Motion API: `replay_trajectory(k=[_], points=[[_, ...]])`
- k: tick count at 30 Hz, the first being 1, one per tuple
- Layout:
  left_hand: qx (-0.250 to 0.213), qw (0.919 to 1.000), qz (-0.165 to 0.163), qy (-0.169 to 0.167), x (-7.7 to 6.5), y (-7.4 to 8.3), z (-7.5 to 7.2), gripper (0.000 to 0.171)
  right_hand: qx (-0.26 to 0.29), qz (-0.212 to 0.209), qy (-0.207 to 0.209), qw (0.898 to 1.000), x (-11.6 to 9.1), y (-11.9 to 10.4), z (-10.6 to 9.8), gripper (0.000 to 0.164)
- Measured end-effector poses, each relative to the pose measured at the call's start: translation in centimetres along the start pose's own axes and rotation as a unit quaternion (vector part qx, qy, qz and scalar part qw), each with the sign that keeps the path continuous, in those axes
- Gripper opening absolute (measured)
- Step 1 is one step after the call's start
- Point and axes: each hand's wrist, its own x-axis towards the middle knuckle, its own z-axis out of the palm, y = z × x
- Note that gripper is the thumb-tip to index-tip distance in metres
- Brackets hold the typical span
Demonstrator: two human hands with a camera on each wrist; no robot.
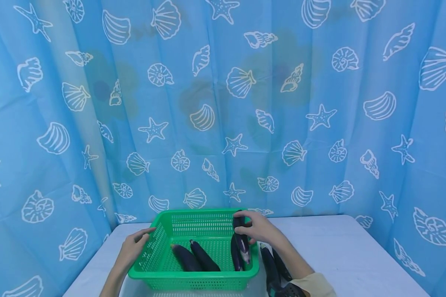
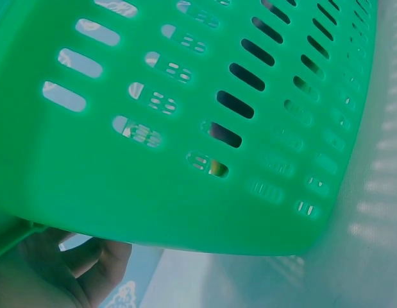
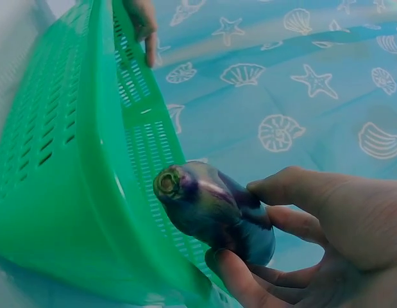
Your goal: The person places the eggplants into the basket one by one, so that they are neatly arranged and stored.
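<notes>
A green plastic basket (image 1: 204,274) with slotted walls stands on the table. My left hand (image 1: 131,248) grips the basket's left rim, its fingers bent at the edge in the left wrist view. At the basket's right side, my right hand (image 1: 258,227) holds a dark purple eggplant (image 3: 214,205) between thumb and fingers, its stem end toward the right wrist camera. Another eggplant (image 1: 236,253) lies in the basket just below the held one. Two more eggplants, one at the left (image 1: 187,258) and one beside it (image 1: 205,256), lie side by side on the basket floor.
Outside the basket on the right, eggplants (image 1: 269,264) lie beside my right forearm, which partly covers them. A translucent surface (image 1: 163,293) shows under the basket's front. The white table (image 1: 342,251) ends at a blue shell-patterned curtain (image 1: 215,123).
</notes>
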Motion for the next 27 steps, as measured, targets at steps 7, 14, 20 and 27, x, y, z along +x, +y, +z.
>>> replay_trajectory(k=[7, 14, 20, 27], points=[[0.002, 1.0, 0.002, 0.003, 0.0, 0.0, 0.0, 0.041, -0.003, 0.018, -0.002, 1.0, 0.4, -0.3, 1.2, 0.046], [-0.002, 1.0, 0.003, -0.003, 0.0, -0.1, 0.0, 0.041, 0.005, 0.02, -0.021, 1.0, 0.8, -0.9, 2.0, 0.045], [-0.005, 1.0, 0.0, -0.006, 0.0, -0.2, 0.0, 0.041, 0.011, 0.024, -0.041, 0.999, 1.4, -1.0, 2.6, 0.045], [-0.007, 1.0, -0.006, -0.002, 0.0, 0.0, 0.0, 0.041, 0.016, 0.046, -0.042, 0.998, 1.9, -0.8, 3.4, 0.044]])
